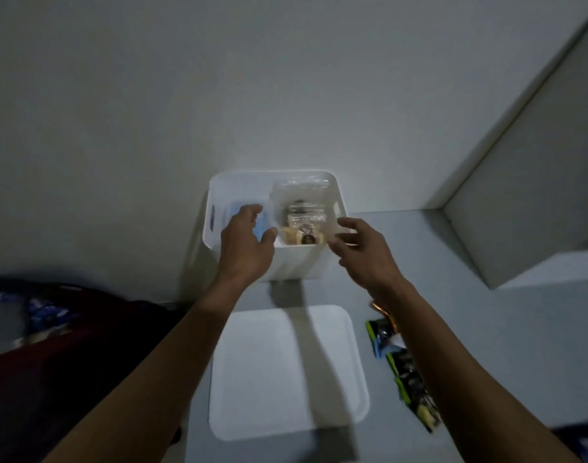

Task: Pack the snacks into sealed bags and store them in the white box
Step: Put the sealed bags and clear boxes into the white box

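A white box (296,265) stands on the grey table against the wall. Inside its right half stands a clear sealed bag (301,212) with small wrapped snacks at its bottom. A bluish bag (235,212) lies in the left half, partly hidden. My left hand (246,238) hovers over the box's front left rim with fingers loosely spread, holding nothing. My right hand (359,248) hangs at the front right corner, fingers relaxed and empty, just clear of the clear bag.
The box's white lid (286,372) lies flat on the table in front of the box. Green and black snack packets (409,379) lie to the right under my right forearm. A dark red cloth heap (52,345) fills the left. A white ledge (536,228) juts at right.
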The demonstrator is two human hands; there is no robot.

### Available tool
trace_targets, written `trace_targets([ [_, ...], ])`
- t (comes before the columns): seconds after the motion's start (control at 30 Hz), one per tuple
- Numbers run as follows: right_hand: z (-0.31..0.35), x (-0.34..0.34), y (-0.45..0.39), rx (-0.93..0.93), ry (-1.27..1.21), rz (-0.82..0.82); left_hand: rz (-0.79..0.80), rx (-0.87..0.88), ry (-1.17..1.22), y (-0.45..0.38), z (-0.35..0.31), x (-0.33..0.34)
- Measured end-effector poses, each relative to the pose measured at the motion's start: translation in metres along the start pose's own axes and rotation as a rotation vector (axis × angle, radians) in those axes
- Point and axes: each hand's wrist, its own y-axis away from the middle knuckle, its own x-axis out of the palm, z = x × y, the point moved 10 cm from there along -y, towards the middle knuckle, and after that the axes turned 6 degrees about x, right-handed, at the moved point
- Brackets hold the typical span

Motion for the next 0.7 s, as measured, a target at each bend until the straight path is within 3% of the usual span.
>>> trace_targets([
  [0.33, -0.149, -0.144, 0.112, 0.211, 0.096, -0.253, 0.18, -0.071, 0.058, 0.143, -0.01, 0.103],
  [0.47, -0.199, -0.171, 0.126, 0.198, 0.242, -0.331, 0.264, -0.075, 0.021, 0.187, -0.008, 0.154],
  [0.57, -0.239, -0.171, 0.124, 0.151, 0.332, -0.281, 0.306, -0.053, -0.026, 0.211, -0.014, 0.195],
  [0.7, -0.289, -0.145, 0.117, 0.094, 0.48, -0.09, 0.32, -0.006, -0.102, 0.223, -0.026, 0.248],
])
